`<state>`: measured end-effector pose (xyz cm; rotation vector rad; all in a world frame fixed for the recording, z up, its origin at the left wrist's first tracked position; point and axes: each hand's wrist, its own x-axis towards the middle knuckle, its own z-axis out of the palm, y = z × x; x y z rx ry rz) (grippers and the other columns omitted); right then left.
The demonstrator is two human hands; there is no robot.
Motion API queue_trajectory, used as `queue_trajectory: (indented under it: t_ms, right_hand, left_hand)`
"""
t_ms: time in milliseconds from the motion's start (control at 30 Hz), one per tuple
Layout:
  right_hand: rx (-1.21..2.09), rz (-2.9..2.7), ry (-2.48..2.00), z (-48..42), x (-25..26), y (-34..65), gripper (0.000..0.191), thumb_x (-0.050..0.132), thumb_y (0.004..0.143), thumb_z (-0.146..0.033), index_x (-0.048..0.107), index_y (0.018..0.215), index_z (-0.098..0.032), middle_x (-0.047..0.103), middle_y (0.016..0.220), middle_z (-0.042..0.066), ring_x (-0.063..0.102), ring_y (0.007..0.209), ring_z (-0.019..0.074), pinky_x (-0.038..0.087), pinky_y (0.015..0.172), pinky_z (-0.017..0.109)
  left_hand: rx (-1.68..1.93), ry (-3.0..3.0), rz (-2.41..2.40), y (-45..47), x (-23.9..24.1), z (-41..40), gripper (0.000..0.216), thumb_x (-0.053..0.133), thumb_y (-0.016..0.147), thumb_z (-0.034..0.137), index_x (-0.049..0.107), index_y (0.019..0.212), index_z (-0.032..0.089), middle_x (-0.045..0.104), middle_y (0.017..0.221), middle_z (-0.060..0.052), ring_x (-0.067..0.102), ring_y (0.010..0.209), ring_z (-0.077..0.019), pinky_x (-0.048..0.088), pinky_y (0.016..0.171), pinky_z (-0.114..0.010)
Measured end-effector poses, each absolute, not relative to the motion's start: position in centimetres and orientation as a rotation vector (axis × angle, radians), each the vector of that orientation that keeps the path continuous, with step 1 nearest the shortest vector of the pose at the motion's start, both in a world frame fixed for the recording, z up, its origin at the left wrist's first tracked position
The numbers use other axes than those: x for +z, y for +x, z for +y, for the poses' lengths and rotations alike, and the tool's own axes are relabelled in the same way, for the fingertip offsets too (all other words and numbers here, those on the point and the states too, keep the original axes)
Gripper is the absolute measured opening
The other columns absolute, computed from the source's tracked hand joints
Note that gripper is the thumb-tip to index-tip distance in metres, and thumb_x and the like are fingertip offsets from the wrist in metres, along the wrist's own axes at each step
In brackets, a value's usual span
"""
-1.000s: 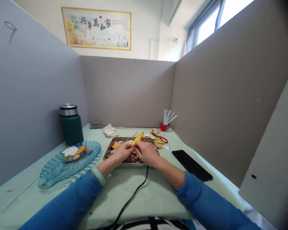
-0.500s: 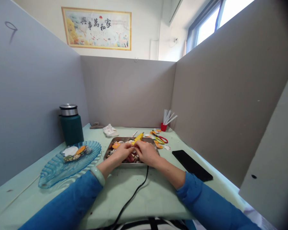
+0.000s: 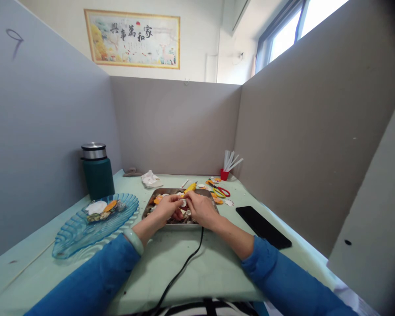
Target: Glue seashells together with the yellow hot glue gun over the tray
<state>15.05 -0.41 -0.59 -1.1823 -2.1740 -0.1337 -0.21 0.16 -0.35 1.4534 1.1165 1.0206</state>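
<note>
Over a shallow metal tray (image 3: 181,227), my left hand (image 3: 167,209) and my right hand (image 3: 200,208) meet with their fingertips close together. Between them shows a small whitish piece (image 3: 183,203), too small to name. Both hands are closed, thumbs and fingers pinched, and the fingers hide most of what they hold. Orange and white pieces (image 3: 158,199) lie in the tray around my hands. Just behind my fingers rests a yellow glue gun (image 3: 190,187) at the tray's far side. A black cord (image 3: 186,264) runs from the tray toward me.
At left, a blue scalloped plate (image 3: 82,239) holds shell-like pieces, with a green thermos (image 3: 98,175) behind. Right of the tray lie scissors (image 3: 222,192) and a black phone-like slab (image 3: 263,227). A red cup (image 3: 224,174) holds white sticks. Grey partitions (image 3: 177,127) enclose the table.
My fingers have shifted slightly, and the whitish piece between them shows more now. My left fingertips have drawn a little apart from the right. The rest stays put.
</note>
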Motion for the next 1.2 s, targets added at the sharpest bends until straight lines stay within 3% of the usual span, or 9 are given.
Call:
queue_trajectory:
  t_ms: [1200]
  right_hand:
    - [-0.176, -2.166, -1.223, -0.75, -0.34, 15.08, 0.015, 0.045, 0.089, -0.027, 0.057, 0.088, -0.018, 0.067, 0.087, 0.003, 0.059, 0.076, 0.0141, 0.028, 0.060, 0.024]
  left_hand:
    - [0.984, 1.508, 1.155, 0.01, -0.04, -0.19, 0.022, 0.058, 0.072, 0.033, 0.054, 0.079, 0.013, 0.054, 0.045, 0.003, 0.052, 0.040, -0.0096, 0.044, 0.043, -0.020]
